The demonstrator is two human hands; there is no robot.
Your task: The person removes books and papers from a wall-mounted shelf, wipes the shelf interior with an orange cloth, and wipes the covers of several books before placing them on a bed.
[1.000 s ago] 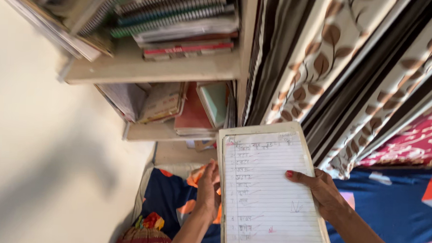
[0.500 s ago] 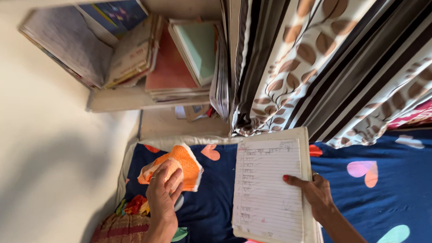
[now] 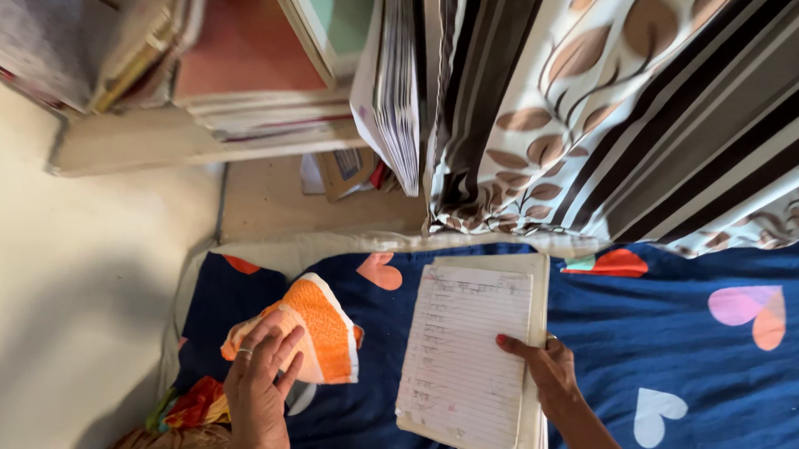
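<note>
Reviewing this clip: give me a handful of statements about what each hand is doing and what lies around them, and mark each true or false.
1. The right hand holds a lined notebook open, thumb on the written page. True.
2. The left hand is on a green towel. False: it grips an orange and white cloth.
3. Both hands are above a dark blue bedsheet with coloured heart shapes. True.
4. The notebook rests on the shelf among the books. False: it is held over the bedsheet, below the shelf.
5. A striped, leaf-patterned curtain hangs above the bed. True.
</note>
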